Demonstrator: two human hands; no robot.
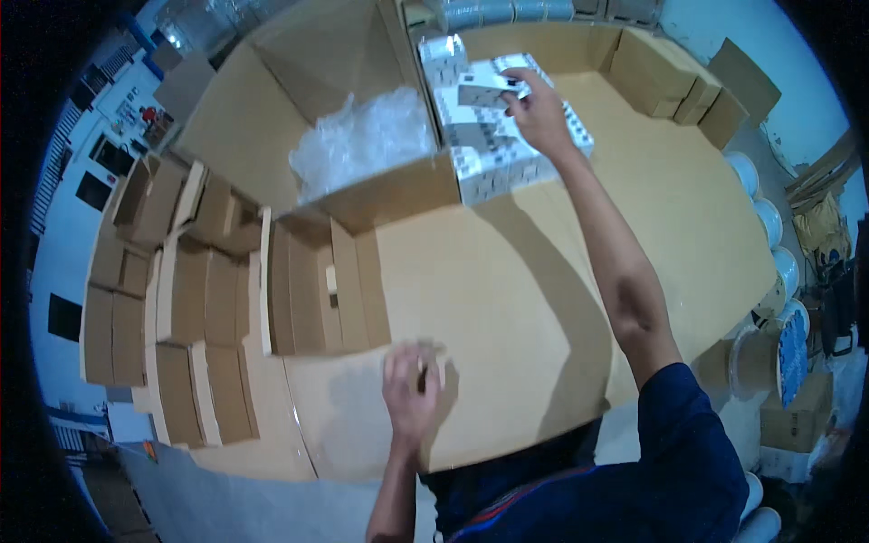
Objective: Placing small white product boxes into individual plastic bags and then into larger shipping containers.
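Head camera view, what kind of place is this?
Likely a packing or warehouse workspace: small cardboard boxes stand in rows on a cardboard-covered table, the right hand reaches a stack of white product boxes, and tape rolls line the edge.

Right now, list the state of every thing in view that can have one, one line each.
Left hand: holding a small cardboard box, blurred.
Small cardboard box: in the left hand, above the table.
Right hand: reaching out, gripping a white box.
White box: lifted off the stack.
Stack of white boxes: piled on the table.
Large carton: open, clear plastic wrap inside.
Small brown boxes: closed, in rows.
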